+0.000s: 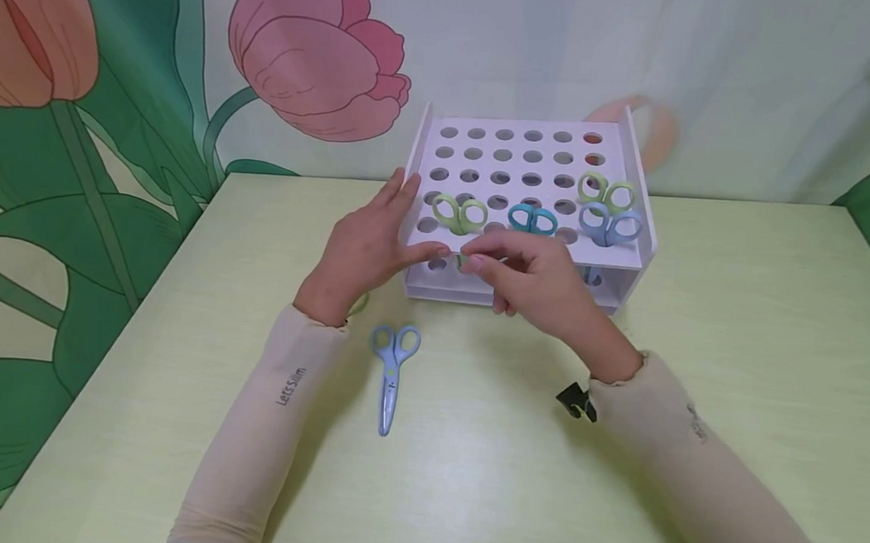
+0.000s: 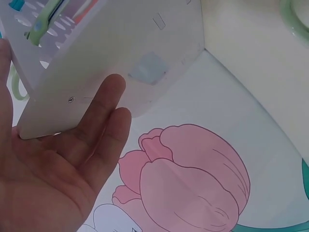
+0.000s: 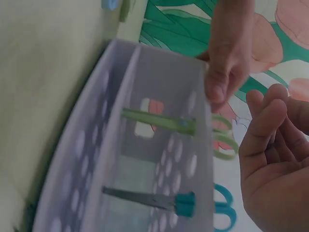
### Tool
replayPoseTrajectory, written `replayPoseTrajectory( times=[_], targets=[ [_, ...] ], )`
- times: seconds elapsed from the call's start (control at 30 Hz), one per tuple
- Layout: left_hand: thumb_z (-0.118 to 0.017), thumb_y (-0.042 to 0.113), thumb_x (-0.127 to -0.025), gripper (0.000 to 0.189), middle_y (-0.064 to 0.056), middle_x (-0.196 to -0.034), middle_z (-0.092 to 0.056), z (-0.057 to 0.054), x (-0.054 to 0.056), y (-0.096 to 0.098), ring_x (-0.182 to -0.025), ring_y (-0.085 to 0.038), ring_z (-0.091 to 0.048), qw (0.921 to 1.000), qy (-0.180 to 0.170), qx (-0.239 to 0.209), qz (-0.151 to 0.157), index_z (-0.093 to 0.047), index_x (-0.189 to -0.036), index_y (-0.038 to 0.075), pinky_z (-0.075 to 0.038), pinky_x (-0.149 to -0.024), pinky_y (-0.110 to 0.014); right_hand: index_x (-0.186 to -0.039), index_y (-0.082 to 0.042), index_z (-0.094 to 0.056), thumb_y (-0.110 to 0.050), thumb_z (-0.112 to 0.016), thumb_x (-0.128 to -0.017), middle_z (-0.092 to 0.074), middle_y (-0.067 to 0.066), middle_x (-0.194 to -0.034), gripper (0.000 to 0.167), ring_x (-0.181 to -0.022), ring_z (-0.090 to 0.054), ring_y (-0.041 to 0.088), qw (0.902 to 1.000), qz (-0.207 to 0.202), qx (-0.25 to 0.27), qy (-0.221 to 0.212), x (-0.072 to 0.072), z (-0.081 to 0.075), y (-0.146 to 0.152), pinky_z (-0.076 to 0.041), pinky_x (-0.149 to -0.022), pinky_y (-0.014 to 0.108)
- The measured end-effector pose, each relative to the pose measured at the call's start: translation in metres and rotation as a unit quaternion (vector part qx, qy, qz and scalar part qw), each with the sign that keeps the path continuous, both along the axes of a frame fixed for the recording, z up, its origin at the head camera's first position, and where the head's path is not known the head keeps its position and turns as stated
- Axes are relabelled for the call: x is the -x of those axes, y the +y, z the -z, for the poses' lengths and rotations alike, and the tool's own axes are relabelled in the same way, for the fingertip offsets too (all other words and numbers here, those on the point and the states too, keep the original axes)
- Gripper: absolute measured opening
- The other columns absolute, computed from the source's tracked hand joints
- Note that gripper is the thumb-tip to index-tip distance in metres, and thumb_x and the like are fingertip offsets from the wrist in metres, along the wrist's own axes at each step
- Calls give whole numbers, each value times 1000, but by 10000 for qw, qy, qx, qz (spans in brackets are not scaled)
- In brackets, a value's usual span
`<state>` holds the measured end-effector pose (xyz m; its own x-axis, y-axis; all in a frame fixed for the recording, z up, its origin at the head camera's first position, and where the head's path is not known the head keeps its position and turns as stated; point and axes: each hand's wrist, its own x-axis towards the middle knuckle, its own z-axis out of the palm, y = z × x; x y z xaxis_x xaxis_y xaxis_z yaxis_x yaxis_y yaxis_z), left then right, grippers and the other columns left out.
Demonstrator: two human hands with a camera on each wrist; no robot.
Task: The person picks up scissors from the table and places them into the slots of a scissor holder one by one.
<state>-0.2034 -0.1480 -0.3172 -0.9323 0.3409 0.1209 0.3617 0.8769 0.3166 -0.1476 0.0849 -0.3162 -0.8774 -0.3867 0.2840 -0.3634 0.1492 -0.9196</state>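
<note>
A white rack (image 1: 518,167) with rows of round holes stands on the table. My left hand (image 1: 365,246) lies against its left side with fairly straight fingers, the thumb at the front edge. Front left in the rack, green-handled scissors (image 3: 186,124) stand blades down. My right hand (image 1: 539,282) is just in front of them, fingers curled and fingertips bunched, holding nothing. Teal-handled scissors (image 3: 185,205) stand beside the green pair. Farther right in the rack are blue-handled scissors (image 1: 608,226), with another green-handled pair (image 1: 606,195) behind.
Closed blue scissors (image 1: 391,377) lie on the table in front of the rack. A green loop (image 1: 361,303) shows beside my left wrist, the rest hidden. A black buckle (image 1: 576,402) hangs at my right cuff. Behind the table (image 1: 746,324) is a flower-patterned backdrop (image 1: 321,57).
</note>
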Motion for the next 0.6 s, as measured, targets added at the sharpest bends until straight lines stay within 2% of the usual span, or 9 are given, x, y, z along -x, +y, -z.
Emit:
replayPoseTrajectory(
  times=[0.17,0.23,0.4,0.5,0.6],
  targets=[
    [-74,59,-85,104,-14,-166,-16,0,-1,-3,-135,-35,-48,9999,-25,-95,51,-24,-161,9,-49,-93,-44,-110,0,-73,-11,-67,-99,-69,10,-81,17,-51,-58,25,9971,-202,56,-726,5,24,-15,-51,-50,31],
    [-74,59,-86,104,-15,-166,-15,0,-1,-4,-135,-35,-49,9999,-42,-149,62,-24,-161,9,-48,-93,-45,-111,3,-72,-10,-66,-99,-72,14,-89,19,-51,-59,23,9937,-321,156,-1067,6,34,-22,-51,-50,31],
    [-74,57,-86,102,-15,-166,-16,1,-1,-5,-131,-37,-52,9996,-35,-252,93,-25,-161,9,-48,-91,-45,-111,9,-70,-6,-65,-99,-72,23,-94,20,-51,-60,18,9843,-449,243,-1690,5,54,-36,-51,-49,29],
    [-74,58,-86,102,-15,-166,-16,2,0,-5,-129,-37,-54,9996,-31,-263,92,-25,-161,9,-48,-89,-45,-111,10,-69,-4,-65,-98,-72,24,-94,19,-50,-60,18,9833,-479,128,-1750,6,62,-41,-51,-49,29],
    [-74,58,-86,102,-14,-166,-16,1,1,-4,-129,-36,-54,9996,-42,-257,91,-25,-161,10,-48,-90,-45,-114,8,-69,-4,-65,-98,-71,23,-96,21,-52,-59,18,9862,-533,-235,-1553,7,70,-45,-51,-51,29]
  ],
)
